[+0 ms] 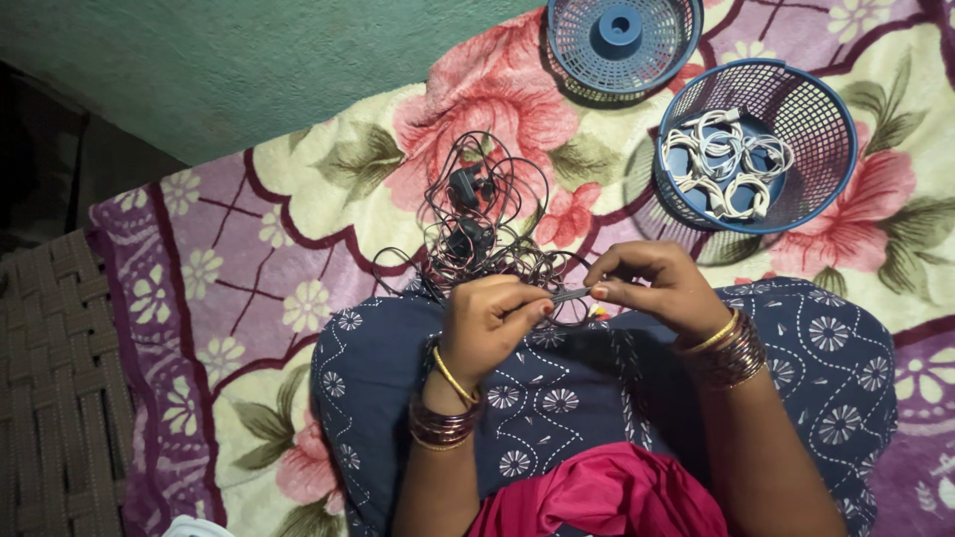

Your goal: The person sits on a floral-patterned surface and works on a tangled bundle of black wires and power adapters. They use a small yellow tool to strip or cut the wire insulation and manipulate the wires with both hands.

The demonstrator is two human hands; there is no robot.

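Note:
My left hand (490,320) and my right hand (657,283) meet over my lap, both pinching a short stretch of thin black cable (571,294) between thumb and fingertips. The cable runs back into a tangled heap of black wired earphones (476,224) lying on the floral sheet just beyond my knees. Bangles circle both wrists. A blue mesh basket (796,89) at the upper right holds several coiled white cables (724,164).
A second blue mesh basket or lid (619,40) lies upside down at the top edge. The floral bedsheet (249,278) covers the surface under everything. A woven strap frame (55,378) shows at the left, and a green wall (249,60) beyond.

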